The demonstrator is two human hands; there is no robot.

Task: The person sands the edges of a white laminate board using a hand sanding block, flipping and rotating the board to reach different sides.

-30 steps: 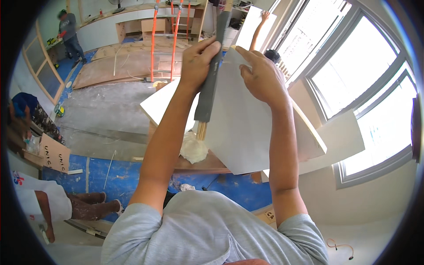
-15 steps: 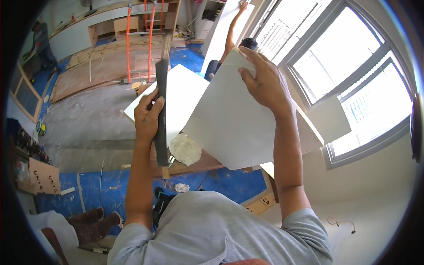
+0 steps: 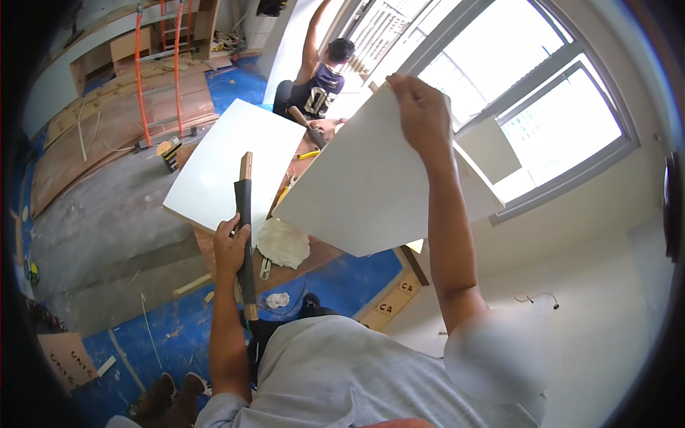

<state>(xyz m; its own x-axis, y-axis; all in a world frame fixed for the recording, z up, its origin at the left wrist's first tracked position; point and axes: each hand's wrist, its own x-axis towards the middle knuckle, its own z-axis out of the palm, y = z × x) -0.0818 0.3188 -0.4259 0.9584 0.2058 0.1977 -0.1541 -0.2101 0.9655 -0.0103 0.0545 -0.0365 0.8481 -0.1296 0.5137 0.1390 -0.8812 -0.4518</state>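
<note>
My left hand [image 3: 230,247] is closed around a long wooden stick [image 3: 244,207] wrapped in dark sandpaper, its bare wood showing at both ends. The stick is upright in front of a white panel [image 3: 232,160] that lies on the workbench. My right hand [image 3: 424,118] grips the top corner of a second white panel [image 3: 357,189], which stands tilted on the bench's right side. Between the panels sit a crumpled pale lump [image 3: 284,244] and a small metal blade-like tool [image 3: 265,269]. Behind them is a yellow-handled tool [image 3: 308,154].
A person [image 3: 317,89] crouches by the window with an arm raised. An orange ladder [image 3: 140,78] stands at far left. Blue sheeting [image 3: 342,282] covers the floor near my feet. A carton [image 3: 68,360] and brown boots [image 3: 175,399] are at lower left.
My view has shifted right, bringing the crouching person and bench tools into sight. The stick has turned and dropped slightly, showing its wooden ends. My right-hand fingers have closed over the panel's corner.
</note>
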